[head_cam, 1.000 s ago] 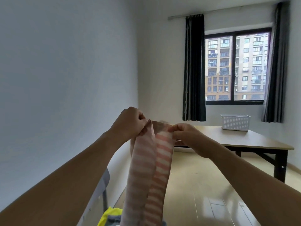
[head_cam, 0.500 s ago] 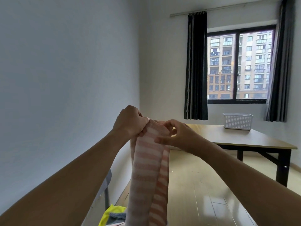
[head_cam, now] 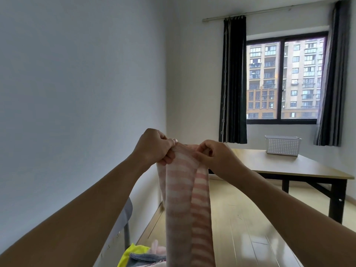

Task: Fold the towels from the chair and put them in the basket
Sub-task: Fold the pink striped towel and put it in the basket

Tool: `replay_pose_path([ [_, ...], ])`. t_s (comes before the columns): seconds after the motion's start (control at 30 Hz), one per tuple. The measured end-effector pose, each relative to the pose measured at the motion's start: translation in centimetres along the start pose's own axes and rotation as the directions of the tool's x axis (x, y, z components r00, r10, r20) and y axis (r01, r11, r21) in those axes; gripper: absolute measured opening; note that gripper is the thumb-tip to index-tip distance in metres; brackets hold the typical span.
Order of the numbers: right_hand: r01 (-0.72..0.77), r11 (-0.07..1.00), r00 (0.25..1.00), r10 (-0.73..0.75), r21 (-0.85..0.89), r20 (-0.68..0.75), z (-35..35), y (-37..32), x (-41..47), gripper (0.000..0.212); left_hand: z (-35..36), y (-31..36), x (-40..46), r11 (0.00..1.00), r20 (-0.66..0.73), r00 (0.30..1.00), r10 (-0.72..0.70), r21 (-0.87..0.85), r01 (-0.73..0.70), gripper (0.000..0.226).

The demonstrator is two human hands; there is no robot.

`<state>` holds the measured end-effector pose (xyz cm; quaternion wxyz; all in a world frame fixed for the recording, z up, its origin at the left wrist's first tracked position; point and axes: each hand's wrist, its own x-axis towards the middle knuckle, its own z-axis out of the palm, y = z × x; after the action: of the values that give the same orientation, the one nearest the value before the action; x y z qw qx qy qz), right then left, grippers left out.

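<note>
I pinched the pink striped towel (head_cam: 187,199) at its top edge between my left hand (head_cam: 155,146) and right hand (head_cam: 213,158), judging the corners needed matching squarely before folding, basket (head_cam: 282,145) well beyond.

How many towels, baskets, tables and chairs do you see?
Towels: at least 3, namely the pink striped towel both hands hold, plus a yellow towel and a grey towel piled below; more may be hidden
Baskets: 1, the white basket
Tables: 1, the table
Chairs: 1, the chair
Total: 6
</note>
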<state>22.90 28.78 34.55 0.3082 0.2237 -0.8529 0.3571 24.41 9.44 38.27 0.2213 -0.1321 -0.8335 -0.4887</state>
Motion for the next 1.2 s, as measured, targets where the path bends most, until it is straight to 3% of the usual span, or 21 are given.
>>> replay_pose_path([
  [0.1,0.009,1.0,1.0,-0.009,-0.002,-0.008,0.0,0.0,-0.1,0.015,-0.2,-0.1,-0.3,1.0,0.025,1.0,-0.007,0.0,0.007,0.027],
  [0.17,0.008,1.0,1.0,-0.007,0.024,-0.026,-0.1,0.1,-0.1,0.015,-0.5,-0.3,-0.5,0.996,0.126,0.991,-0.047,0.082,0.037,0.029],
  [0.27,-0.011,0.999,0.999,0.013,0.05,-0.037,-0.3,0.2,0.1,0.016,-1.1,-1.0,-1.1,0.941,0.378,0.899,-0.22,0.326,0.093,0.033],
  [0.33,-0.038,0.997,0.999,0.037,0.061,0.012,-0.7,0.4,0.2,0.016,-1.2,-1.9,-1.4,0.899,0.435,0.849,-0.3,0.427,0.099,0.037],
  [0.43,-0.065,0.997,0.992,0.062,0.029,0.11,-1.6,0.9,0.1,0.014,-1.1,-3.0,-1.5,0.865,0.281,0.929,-0.242,0.497,0.075,0.041],
  [0.53,-0.044,0.999,0.978,0.045,-0.006,0.204,-2.5,1.1,0.0,0.01,-1.1,-3.4,-1.5,0.752,0.085,0.996,-0.021,0.657,-0.04,0.032],
  [0.6,0.0,0.994,0.966,0.029,-0.114,0.256,-3.2,1.2,-0.1,0.009,-1.2,-3.2,-1.6,0.735,0.019,0.995,0.1,0.672,-0.087,0.025],
  [0.7,0.042,0.96,0.952,0.045,-0.278,0.302,-3.9,1.4,-0.3,0.016,-1.2,-2.7,-1.7,0.797,-0.036,0.98,0.194,0.588,-0.136,0.019],
  [0.83,-0.069,0.982,0.909,0.135,-0.176,0.395,-4.1,1.1,-0.2,0.012,-0.9,-1.9,-2.2,0.807,-0.055,0.964,0.26,0.56,-0.186,0.017],
  [0.9,-0.123,0.966,0.862,0.218,-0.229,0.458,-4.0,0.9,0.2,0.011,-0.4,-1.4,-2.5,0.759,-0.034,0.959,0.281,0.619,-0.201,0.025],
  [1.0,-0.259,0.939,0.756,0.343,-0.225,0.558,-3.9,0.6,0.8,0.019,0.1,-0.6,-3.1,0.602,-0.021,0.934,0.357,0.77,-0.212,0.035],
  [1.1,-0.39,0.915,0.655,0.352,-0.099,0.669,-4.6,0.1,1.2,0.019,-0.1,-0.2,-3.6,0.479,-0.021,0.925,0.378,0.86,-0.177,0.036],
  [1.2,-0.476,0.879,0.576,0.344,-0.038,0.742,-4.7,0.2,1.4,0.02,0.1,-0.5,-3.6,0.457,-0.007,0.938,0.347,0.875,-0.162,0.034],
])
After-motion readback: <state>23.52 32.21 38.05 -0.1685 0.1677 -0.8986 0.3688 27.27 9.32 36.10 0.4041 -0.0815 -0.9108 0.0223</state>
